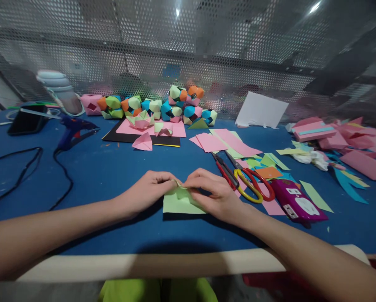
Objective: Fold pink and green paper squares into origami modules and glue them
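Note:
A light green sheet of paper (178, 204) lies near the table's front edge, its far edge raised and bent. My left hand (151, 188) pinches the far left part of that edge between thumb and forefinger. On the other side, my right hand (214, 193) pinches the same edge, its lower fingers resting over the sheet's right part and hiding it. The fingertips of both hands nearly meet at the fold. Just right of my right hand lie scissors with red and yellow handles (250, 197) and a red-and-black cutter-like tool (227, 174).
Behind, folded paper balls (172, 111) line the perforated metal panel (143, 46). A blue glue gun (73, 130), its cord, a phone (27, 119) and a bottle (60, 90) stand left. Paper scraps, a purple packet (296, 201) and pink paper pieces (360, 138) cover the right.

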`<state>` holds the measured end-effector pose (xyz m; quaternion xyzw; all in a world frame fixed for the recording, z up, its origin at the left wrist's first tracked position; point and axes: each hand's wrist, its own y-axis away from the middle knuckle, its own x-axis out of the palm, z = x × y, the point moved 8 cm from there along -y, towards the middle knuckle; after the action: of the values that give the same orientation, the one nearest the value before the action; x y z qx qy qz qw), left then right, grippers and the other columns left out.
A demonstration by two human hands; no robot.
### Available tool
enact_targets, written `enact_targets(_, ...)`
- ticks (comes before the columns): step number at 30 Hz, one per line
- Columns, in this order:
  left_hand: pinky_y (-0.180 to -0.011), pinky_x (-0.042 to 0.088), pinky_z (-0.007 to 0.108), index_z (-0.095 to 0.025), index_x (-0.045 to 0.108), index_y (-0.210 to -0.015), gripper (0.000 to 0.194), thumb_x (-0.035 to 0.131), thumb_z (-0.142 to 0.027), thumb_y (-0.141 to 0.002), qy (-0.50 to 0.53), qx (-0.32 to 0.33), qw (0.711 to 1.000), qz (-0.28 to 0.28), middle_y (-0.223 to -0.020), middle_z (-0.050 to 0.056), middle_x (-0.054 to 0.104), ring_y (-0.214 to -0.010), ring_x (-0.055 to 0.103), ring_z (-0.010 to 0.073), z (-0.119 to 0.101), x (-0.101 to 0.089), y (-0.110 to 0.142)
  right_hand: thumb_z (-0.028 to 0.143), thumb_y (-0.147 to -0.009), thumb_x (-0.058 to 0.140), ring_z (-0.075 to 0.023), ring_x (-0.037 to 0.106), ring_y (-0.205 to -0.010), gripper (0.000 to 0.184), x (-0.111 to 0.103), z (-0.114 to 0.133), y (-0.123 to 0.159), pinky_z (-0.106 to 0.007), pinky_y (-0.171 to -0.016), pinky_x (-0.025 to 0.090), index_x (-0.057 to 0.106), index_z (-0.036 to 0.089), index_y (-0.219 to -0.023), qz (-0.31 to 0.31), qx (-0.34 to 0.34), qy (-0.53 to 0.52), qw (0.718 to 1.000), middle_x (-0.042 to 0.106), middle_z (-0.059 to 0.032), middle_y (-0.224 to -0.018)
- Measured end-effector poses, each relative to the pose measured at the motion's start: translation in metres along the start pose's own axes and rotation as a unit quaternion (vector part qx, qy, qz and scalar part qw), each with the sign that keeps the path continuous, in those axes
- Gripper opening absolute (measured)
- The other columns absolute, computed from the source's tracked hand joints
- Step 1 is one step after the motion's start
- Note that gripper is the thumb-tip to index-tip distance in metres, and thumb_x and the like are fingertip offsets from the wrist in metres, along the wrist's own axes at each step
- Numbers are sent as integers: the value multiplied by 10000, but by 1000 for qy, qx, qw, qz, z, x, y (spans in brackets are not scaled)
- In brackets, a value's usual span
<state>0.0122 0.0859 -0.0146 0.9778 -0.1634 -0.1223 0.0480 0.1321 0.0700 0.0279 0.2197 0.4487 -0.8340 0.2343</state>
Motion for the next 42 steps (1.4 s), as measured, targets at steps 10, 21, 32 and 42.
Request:
enact_targets(10,-481,303,205,-157,607,-646,263,541,-393,-741,-24,-16,1000,7,-551,-35,491,-527,408,101,2,3,2,132,-823,558,-94,522,-563,139,-7,-6,-1,-216,-536,418,583,153,-687,-38,102,53,993,589,-9,-624)
enact_targets(21,-562,418,232,-141,676,-650,152,546,-210,-691,120,-53,991,35,-603,15,603,-568,529,124,6,9,2,117,-886,452,-137,602,-740,217,-1,13,5,-255,-642,493,614,152,-1026,43,-98,130,986,651,-87,-816)
enact_targets(32,-580,411,226,-139,685,-687,137,555,-150,-644,192,-95,976,48,-646,23,635,-590,547,112,10,14,4,45,-862,438,-145,573,-788,263,0,20,5,-267,-672,488,599,131,-1052,99,-121,159,975,623,-113,-874)
enact_targets(42,-579,382,228,-160,681,-767,229,526,-124,-602,97,-46,993,47,-686,-4,629,-617,519,116,2,6,2,73,-888,414,-160,530,-803,252,1,24,5,-276,-682,474,613,110,-1039,117,-131,200,964,616,-114,-882)
